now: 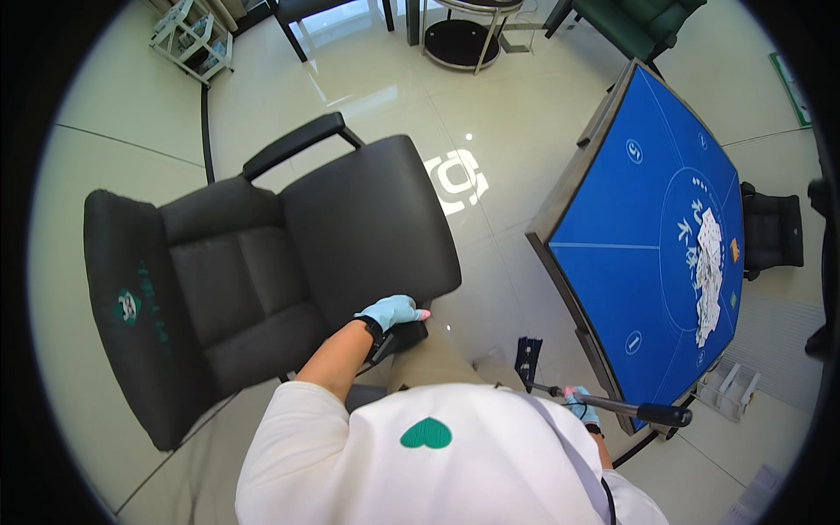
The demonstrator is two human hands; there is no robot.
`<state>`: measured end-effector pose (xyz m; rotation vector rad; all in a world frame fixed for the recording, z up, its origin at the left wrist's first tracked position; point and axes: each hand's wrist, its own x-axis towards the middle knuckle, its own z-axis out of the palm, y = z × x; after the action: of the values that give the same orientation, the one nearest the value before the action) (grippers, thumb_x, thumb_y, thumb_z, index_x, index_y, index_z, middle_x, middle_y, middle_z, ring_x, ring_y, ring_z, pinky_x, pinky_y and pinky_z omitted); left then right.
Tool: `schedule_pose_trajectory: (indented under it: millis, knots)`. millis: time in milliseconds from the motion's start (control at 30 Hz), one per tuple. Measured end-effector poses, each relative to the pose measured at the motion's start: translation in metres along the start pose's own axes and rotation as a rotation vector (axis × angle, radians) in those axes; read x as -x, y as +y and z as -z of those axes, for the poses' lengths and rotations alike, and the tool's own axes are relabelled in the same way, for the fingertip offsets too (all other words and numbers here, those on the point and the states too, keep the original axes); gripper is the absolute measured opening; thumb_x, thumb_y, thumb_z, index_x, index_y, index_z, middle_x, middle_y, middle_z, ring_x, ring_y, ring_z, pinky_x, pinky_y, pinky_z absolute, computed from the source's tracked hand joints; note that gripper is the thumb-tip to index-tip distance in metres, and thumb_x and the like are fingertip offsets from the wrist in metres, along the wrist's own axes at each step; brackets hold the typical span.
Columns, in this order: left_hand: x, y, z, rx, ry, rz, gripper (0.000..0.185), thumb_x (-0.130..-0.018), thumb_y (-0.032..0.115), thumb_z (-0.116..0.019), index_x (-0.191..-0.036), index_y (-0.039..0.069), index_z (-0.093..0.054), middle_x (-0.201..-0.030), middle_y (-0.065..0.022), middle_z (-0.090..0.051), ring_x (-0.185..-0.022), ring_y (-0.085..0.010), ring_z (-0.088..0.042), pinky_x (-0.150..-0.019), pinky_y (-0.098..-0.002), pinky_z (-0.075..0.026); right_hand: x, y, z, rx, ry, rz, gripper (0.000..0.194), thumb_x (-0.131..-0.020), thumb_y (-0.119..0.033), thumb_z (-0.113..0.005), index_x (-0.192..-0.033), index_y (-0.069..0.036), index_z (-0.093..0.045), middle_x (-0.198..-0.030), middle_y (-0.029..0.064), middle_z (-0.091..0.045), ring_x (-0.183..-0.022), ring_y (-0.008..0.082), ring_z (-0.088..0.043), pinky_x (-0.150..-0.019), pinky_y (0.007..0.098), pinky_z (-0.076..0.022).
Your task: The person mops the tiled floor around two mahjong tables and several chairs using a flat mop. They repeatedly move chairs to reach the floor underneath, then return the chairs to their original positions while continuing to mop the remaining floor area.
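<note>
My left hand (392, 311), in a light-blue glove with pink fingertips, grips the near armrest (410, 335) of a black padded armchair (367, 223). The chair lies to the left, its back bearing a green emblem. At the lower right, my right hand (581, 403), gloved the same way, is closed around a thin metal pole (607, 403) with a black grip at its outer end. Near the pole's other end is a flat black piece (528, 357) by the floor; whether they are joined cannot be told.
A blue-topped table (610, 289) with a wooden edge stands right, bearing spread playing cards (709, 282). Beyond it is another black chair (774, 230). A round-shelved side table (462, 42), a green chair (623, 26) and a white rack (193, 42) stand farther back.
</note>
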<state>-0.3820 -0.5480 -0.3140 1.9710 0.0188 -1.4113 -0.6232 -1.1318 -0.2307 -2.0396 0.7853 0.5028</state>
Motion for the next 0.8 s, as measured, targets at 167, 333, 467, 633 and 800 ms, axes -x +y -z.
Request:
schedule_pose_trajectory:
  millis: [167,333,467,633,800]
  knots:
    - [-0.013,0.002,-0.079,-0.07,0.607,0.211,0.077,-0.088,0.066,-0.063,-0.126,-0.001,-0.063,-0.118,-0.0286,-0.068,-0.113,-0.0439,-0.064,-0.098,-0.0495,-0.049,-0.021,0.06,0.064,-0.166,-0.03,0.113,0.028,-0.098,-0.028,-0.069,-0.09,-0.002,-0.062,-0.083,0.0054,-0.066,-0.077,0.0156,-0.058,-0.073,0.0338,-0.0483]
    - [-0.011,0.046,-0.142,-0.253,1.37,0.091,0.061,-0.089,0.05,-0.071,-0.125,0.002,-0.063,-0.12,-0.0222,-0.066,-0.111,-0.0398,-0.062,-0.098,-0.0506,-0.048,-0.037,0.09,0.108,-0.317,-0.165,0.254,0.026,-0.099,-0.026,-0.069,-0.09,-0.002,-0.062,-0.083,0.0049,-0.066,-0.077,0.015,-0.057,-0.073,0.0323,-0.0481]
    - [0.046,0.159,-0.174,0.438,1.08,-0.401,0.057,-0.091,0.037,-0.077,-0.134,0.002,-0.06,-0.129,-0.0136,-0.066,-0.115,-0.0266,-0.064,-0.099,-0.0397,-0.051,-0.032,0.041,0.098,-0.148,-0.322,0.422,0.026,-0.098,-0.023,-0.071,-0.086,-0.002,-0.06,-0.08,0.0014,-0.063,-0.075,0.0101,-0.055,-0.071,0.0294,-0.0477]
    - [0.199,0.32,-0.162,0.494,0.817,-1.221,0.087,-0.094,0.056,-0.067,-0.154,0.0,-0.037,-0.137,-0.0125,-0.062,-0.121,-0.0224,-0.062,-0.105,-0.0394,-0.049,-0.016,-0.084,0.046,0.001,-0.492,0.656,0.021,-0.093,-0.017,-0.075,-0.092,0.0,-0.064,-0.075,0.0117,-0.064,-0.065,0.0207,-0.056,-0.063,0.0367,-0.0493]
    - [0.323,0.4,-0.189,0.537,1.125,-1.548,0.123,-0.083,0.079,-0.059,-0.16,-0.002,-0.01,-0.143,-0.0151,-0.051,-0.125,-0.0355,-0.059,-0.103,-0.0388,-0.05,0.001,-0.152,-0.015,0.12,-0.669,0.98,0.032,-0.09,-0.024,-0.077,-0.082,-0.001,-0.056,-0.073,0.0212,-0.058,-0.066,0.042,-0.049,-0.06,0.0446,-0.0449]
